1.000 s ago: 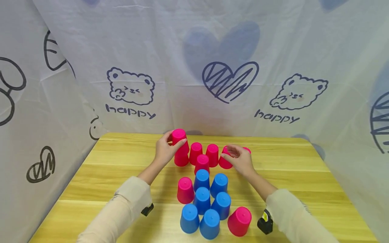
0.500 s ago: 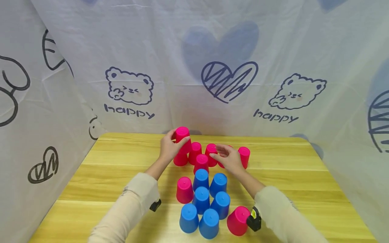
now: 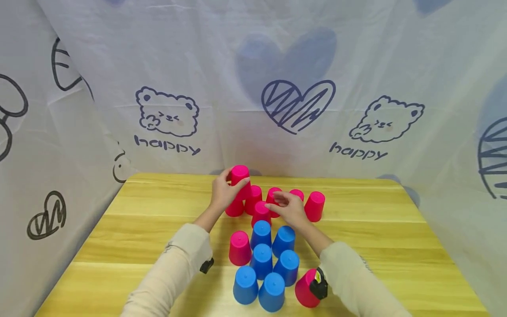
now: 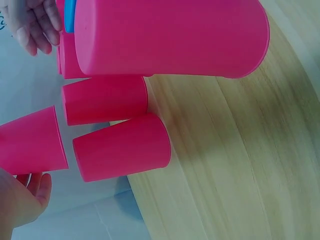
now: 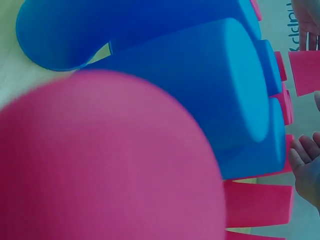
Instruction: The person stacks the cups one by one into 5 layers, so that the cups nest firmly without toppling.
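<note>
My left hand (image 3: 224,191) grips an upside-down pink cup (image 3: 240,176) between thumb and fingers. In the left wrist view that cup (image 4: 31,142) is held just above the tops of two pink cups at the row's end, its rim near their tops. The leftmost row cup (image 3: 235,208) shows partly beneath it. My right hand (image 3: 292,210), fingers loosely bent and holding nothing, hovers by the middle of the back row, overlapping a pink cup (image 3: 273,197). Another pink cup (image 3: 261,215) stands in front of the row, close to the right thumb. Both hands also appear in the right wrist view.
Several blue cups (image 3: 262,261) stand upside down in a cluster nearer me. Pink cups flank it, one at left (image 3: 239,249) and one at front right (image 3: 305,289), partly behind the right wrist camera. The row's right end is a pink cup (image 3: 315,207). A printed curtain (image 3: 222,145) backs the table.
My left hand has shifted slightly right with the pink cup, from over the leftmost cup toward its neighbour. My right hand has moved left along the row, uncovering the cups at its right end.
</note>
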### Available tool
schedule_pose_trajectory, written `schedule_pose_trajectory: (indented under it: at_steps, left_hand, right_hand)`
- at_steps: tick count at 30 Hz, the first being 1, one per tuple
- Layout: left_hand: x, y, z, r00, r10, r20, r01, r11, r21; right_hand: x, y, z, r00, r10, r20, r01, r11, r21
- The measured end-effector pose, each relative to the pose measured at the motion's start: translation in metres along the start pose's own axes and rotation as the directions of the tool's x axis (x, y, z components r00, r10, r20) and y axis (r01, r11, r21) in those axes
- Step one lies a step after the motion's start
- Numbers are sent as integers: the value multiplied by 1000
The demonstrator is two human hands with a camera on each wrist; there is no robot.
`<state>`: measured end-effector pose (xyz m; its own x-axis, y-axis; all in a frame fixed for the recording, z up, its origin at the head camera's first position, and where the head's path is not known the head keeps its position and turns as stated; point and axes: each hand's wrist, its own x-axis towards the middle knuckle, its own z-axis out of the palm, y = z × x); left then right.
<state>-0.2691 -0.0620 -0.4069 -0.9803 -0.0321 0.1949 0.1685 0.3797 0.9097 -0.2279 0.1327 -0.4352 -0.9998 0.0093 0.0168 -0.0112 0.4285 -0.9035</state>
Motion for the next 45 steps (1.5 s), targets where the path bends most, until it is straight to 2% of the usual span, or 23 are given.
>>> schedule_pose_trajectory:
  at_steps: [12,17,21,32,45]
  left_hand:
    - [6,-2,3,1000,-11,8,12,1000,-12]
    - [8,-2,5,999,-38,28,39,999,-30]
    - [9,1,7,1000,-24,20,24,999,-23]
    - [11,2,12,998,-49,30,50,999,-15]
    - [13,1,12,998,-40,44,40,999,-6]
  right_hand:
    - [2,8,10,999,-1,40,3,999,-49]
    - [1,6,13,997,-4,76,12,994,-105]
    - [1,4,14,995,-4,96,18,988,-154]
    - [2,4,16,994,12,107,12,976,-219]
    - [4,-4,16,992,27,122,8,961,-276]
